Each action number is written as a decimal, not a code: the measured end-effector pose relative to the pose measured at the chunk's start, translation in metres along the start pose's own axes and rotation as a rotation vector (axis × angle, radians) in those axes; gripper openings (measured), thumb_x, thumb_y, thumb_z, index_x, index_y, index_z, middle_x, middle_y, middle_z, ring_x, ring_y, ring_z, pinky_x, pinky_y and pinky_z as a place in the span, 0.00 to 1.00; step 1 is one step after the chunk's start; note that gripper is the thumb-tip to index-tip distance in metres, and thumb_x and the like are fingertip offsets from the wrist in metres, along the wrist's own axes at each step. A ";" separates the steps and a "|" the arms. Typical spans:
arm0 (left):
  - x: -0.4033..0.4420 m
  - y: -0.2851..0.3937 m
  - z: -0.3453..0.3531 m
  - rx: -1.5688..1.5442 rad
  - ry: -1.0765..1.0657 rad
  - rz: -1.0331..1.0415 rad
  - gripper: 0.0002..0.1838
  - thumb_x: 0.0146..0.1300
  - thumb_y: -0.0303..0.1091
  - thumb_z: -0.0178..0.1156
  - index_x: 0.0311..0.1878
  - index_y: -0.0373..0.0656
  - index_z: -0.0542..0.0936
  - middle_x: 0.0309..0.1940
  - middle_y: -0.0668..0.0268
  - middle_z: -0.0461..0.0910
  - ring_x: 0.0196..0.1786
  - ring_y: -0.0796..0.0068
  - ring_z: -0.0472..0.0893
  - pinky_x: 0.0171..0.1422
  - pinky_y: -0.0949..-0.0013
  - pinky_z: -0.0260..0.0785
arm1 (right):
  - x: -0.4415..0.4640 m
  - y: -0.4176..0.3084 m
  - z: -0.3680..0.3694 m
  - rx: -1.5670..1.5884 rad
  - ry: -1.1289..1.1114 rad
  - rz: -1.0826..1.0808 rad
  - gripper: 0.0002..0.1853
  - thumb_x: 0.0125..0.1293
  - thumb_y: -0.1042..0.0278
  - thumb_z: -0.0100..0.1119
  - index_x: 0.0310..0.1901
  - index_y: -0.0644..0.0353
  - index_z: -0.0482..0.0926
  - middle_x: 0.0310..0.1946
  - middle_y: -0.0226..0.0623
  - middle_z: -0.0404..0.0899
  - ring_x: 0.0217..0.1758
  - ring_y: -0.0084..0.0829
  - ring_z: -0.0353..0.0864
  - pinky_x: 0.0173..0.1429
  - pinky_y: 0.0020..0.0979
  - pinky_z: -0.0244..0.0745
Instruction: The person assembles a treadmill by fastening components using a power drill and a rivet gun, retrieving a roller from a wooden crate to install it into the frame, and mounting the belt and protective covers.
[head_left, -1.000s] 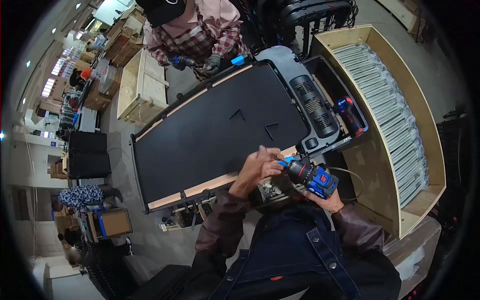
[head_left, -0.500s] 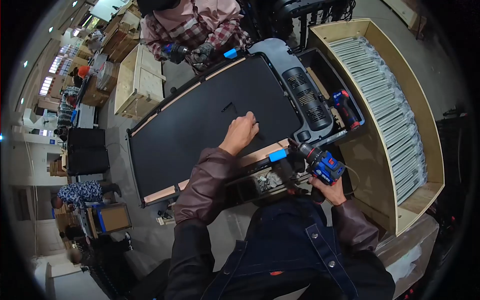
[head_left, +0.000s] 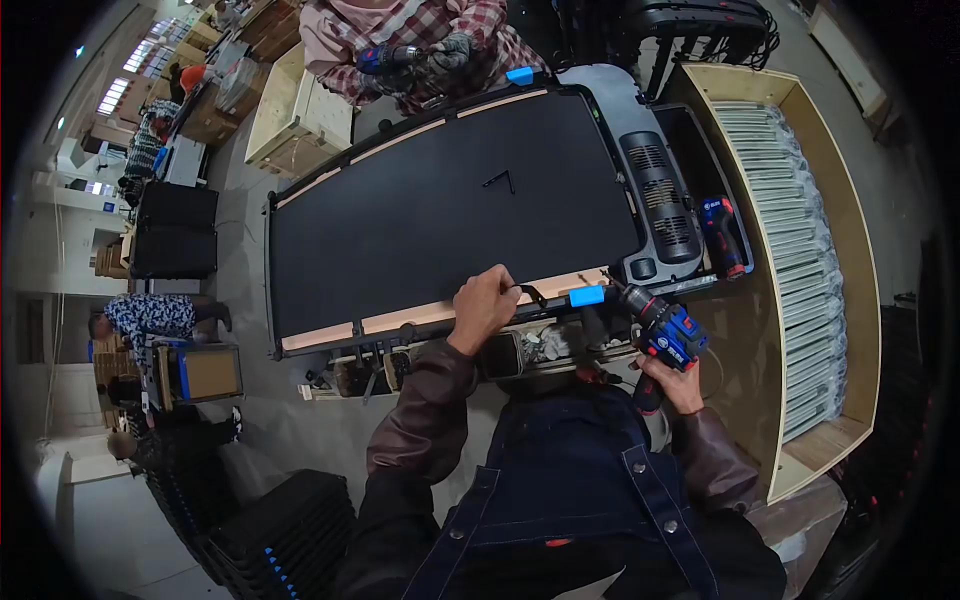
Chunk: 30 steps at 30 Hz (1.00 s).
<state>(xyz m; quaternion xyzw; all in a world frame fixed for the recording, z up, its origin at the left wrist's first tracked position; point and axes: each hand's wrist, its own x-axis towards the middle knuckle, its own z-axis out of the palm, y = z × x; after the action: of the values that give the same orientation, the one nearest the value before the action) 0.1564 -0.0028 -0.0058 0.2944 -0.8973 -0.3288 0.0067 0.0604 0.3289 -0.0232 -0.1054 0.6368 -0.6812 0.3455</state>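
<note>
My right hand (head_left: pixel 675 382) is wrapped round the grip of a blue and black cordless drill (head_left: pixel 665 330), its bit pointing up and left at the frame's near corner. A small black curved piece (head_left: pixel 533 292) is pinched in the fingers of my left hand (head_left: pixel 487 308), just over the near side rail. Both hands are beside a treadmill (head_left: pixel 440 205) with a black belt and a grey motor cover (head_left: pixel 655 185). A thin black angled part (head_left: pixel 499 182) lies on the belt. Blue tape (head_left: pixel 587 295) wraps the near rail.
A second drill (head_left: pixel 722 235) rests in a dark tray beyond the motor cover. To the right stands a wooden crate (head_left: pixel 785 470) of wrapped metal tubes (head_left: pixel 775 260). Across the treadmill, a person (head_left: pixel 420 50) holds another drill. Below the near rail are parts bins (head_left: pixel 545 345).
My left hand has moved from above the belt back to the near rail, with the black piece in its fingers. The drill stays in my right hand. The view has shifted.
</note>
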 end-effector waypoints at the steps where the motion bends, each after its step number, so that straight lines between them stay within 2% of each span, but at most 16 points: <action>1: -0.004 -0.004 0.003 0.076 0.044 -0.007 0.11 0.63 0.36 0.63 0.33 0.39 0.76 0.28 0.55 0.83 0.37 0.49 0.84 0.42 0.48 0.73 | 0.000 0.001 0.002 -0.004 -0.001 0.003 0.21 0.59 0.77 0.70 0.55 0.66 0.78 0.43 0.39 0.85 0.39 0.33 0.88 0.44 0.34 0.84; 3: -0.014 -0.011 0.012 0.058 0.127 0.041 0.11 0.63 0.36 0.63 0.33 0.39 0.76 0.28 0.55 0.82 0.36 0.49 0.84 0.41 0.48 0.72 | -0.001 -0.001 0.007 0.059 0.018 0.027 0.23 0.56 0.82 0.69 0.55 0.65 0.79 0.44 0.38 0.86 0.43 0.28 0.87 0.47 0.31 0.84; 7: -0.026 -0.025 0.031 0.044 0.379 0.160 0.08 0.64 0.33 0.64 0.34 0.41 0.74 0.29 0.58 0.78 0.36 0.51 0.82 0.38 0.51 0.71 | -0.003 0.001 0.016 0.072 -0.007 0.054 0.24 0.56 0.82 0.69 0.56 0.65 0.78 0.46 0.38 0.86 0.45 0.29 0.87 0.48 0.31 0.84; 8: -0.023 -0.029 0.032 0.040 0.379 0.161 0.08 0.64 0.33 0.64 0.34 0.41 0.74 0.29 0.58 0.78 0.36 0.51 0.82 0.38 0.51 0.71 | -0.003 -0.002 0.022 0.114 -0.012 0.045 0.23 0.56 0.82 0.69 0.56 0.65 0.79 0.46 0.37 0.86 0.45 0.28 0.87 0.49 0.31 0.84; 10: -0.015 -0.023 0.022 0.143 0.396 0.529 0.06 0.65 0.29 0.62 0.34 0.43 0.74 0.30 0.60 0.74 0.38 0.56 0.79 0.35 0.55 0.71 | -0.003 -0.002 0.028 0.150 -0.020 0.043 0.23 0.56 0.82 0.69 0.55 0.65 0.79 0.46 0.36 0.86 0.45 0.28 0.87 0.50 0.32 0.84; 11: -0.009 -0.019 0.018 0.137 0.402 0.525 0.06 0.65 0.29 0.62 0.34 0.43 0.74 0.30 0.60 0.74 0.38 0.56 0.79 0.35 0.55 0.71 | 0.001 -0.001 0.029 0.107 -0.032 0.024 0.22 0.56 0.81 0.70 0.54 0.64 0.80 0.45 0.35 0.85 0.43 0.26 0.86 0.49 0.31 0.83; 13: 0.004 -0.011 0.014 0.182 0.258 0.668 0.06 0.62 0.28 0.65 0.36 0.43 0.75 0.32 0.59 0.71 0.37 0.55 0.77 0.39 0.58 0.73 | 0.005 -0.002 0.030 0.055 -0.045 0.006 0.22 0.55 0.81 0.70 0.53 0.64 0.80 0.43 0.33 0.85 0.41 0.25 0.85 0.48 0.30 0.82; 15: 0.020 -0.019 0.021 0.157 0.227 0.669 0.08 0.61 0.28 0.65 0.38 0.43 0.75 0.34 0.60 0.72 0.37 0.55 0.78 0.40 0.57 0.74 | 0.011 -0.008 0.030 -0.245 -0.138 -0.054 0.20 0.57 0.82 0.67 0.53 0.65 0.79 0.41 0.37 0.84 0.41 0.29 0.86 0.45 0.32 0.84; 16: 0.026 -0.020 0.023 0.138 0.190 0.670 0.09 0.61 0.28 0.65 0.40 0.43 0.74 0.36 0.60 0.72 0.37 0.54 0.79 0.40 0.56 0.75 | 0.013 -0.022 0.036 -0.256 -0.134 -0.054 0.20 0.57 0.82 0.67 0.53 0.65 0.79 0.41 0.37 0.84 0.41 0.29 0.86 0.45 0.32 0.84; 17: 0.030 -0.022 0.023 0.127 0.191 0.671 0.09 0.61 0.28 0.65 0.40 0.43 0.74 0.36 0.60 0.72 0.37 0.54 0.79 0.40 0.56 0.75 | 0.013 -0.040 0.046 -0.339 -0.156 -0.045 0.20 0.54 0.82 0.67 0.51 0.65 0.79 0.39 0.35 0.83 0.41 0.27 0.85 0.45 0.31 0.82; 19: 0.033 -0.022 0.017 0.117 0.051 0.676 0.11 0.61 0.27 0.65 0.43 0.43 0.73 0.38 0.59 0.72 0.39 0.52 0.81 0.41 0.53 0.76 | 0.021 -0.053 0.056 -0.432 -0.178 -0.030 0.19 0.52 0.83 0.67 0.48 0.64 0.80 0.36 0.32 0.82 0.41 0.25 0.83 0.45 0.30 0.80; 21: 0.039 -0.025 0.018 0.068 0.048 0.703 0.12 0.61 0.27 0.65 0.44 0.43 0.72 0.38 0.58 0.72 0.39 0.51 0.81 0.40 0.53 0.76 | 0.032 -0.055 0.060 -0.660 -0.248 -0.215 0.21 0.47 0.83 0.68 0.47 0.64 0.80 0.36 0.30 0.81 0.39 0.23 0.79 0.46 0.30 0.77; 22: 0.039 -0.028 0.020 0.030 0.037 0.728 0.12 0.61 0.26 0.64 0.44 0.43 0.71 0.37 0.57 0.72 0.39 0.50 0.82 0.39 0.52 0.75 | 0.032 -0.057 0.066 -0.669 -0.249 -0.207 0.21 0.47 0.83 0.68 0.47 0.64 0.80 0.36 0.30 0.81 0.39 0.23 0.79 0.46 0.30 0.77; 24: 0.041 -0.032 0.021 0.016 0.032 0.721 0.12 0.61 0.25 0.64 0.43 0.42 0.71 0.37 0.57 0.72 0.39 0.50 0.82 0.39 0.52 0.75 | 0.034 -0.066 0.079 -0.538 -0.218 -0.054 0.21 0.47 0.82 0.68 0.47 0.64 0.80 0.37 0.30 0.81 0.41 0.23 0.78 0.50 0.29 0.76; 28: 0.044 -0.036 0.023 0.014 0.016 0.735 0.11 0.61 0.24 0.63 0.42 0.41 0.70 0.37 0.56 0.72 0.38 0.48 0.81 0.38 0.51 0.76 | 0.046 -0.058 0.079 -0.682 -0.292 -0.103 0.23 0.48 0.81 0.68 0.50 0.65 0.79 0.41 0.31 0.82 0.45 0.23 0.79 0.54 0.28 0.75; 30: 0.045 -0.036 0.024 0.001 0.034 0.733 0.11 0.61 0.24 0.63 0.42 0.41 0.70 0.37 0.56 0.72 0.38 0.48 0.81 0.38 0.51 0.76 | 0.050 -0.059 0.084 -0.710 -0.247 -0.097 0.21 0.52 0.74 0.70 0.49 0.63 0.81 0.42 0.40 0.85 0.44 0.33 0.83 0.54 0.33 0.78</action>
<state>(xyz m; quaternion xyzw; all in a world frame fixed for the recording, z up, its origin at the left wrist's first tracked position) 0.1335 -0.0347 -0.0542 -0.0414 -0.9432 -0.2990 0.1389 0.0530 0.2288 0.0312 -0.3299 0.7811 -0.4160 0.3287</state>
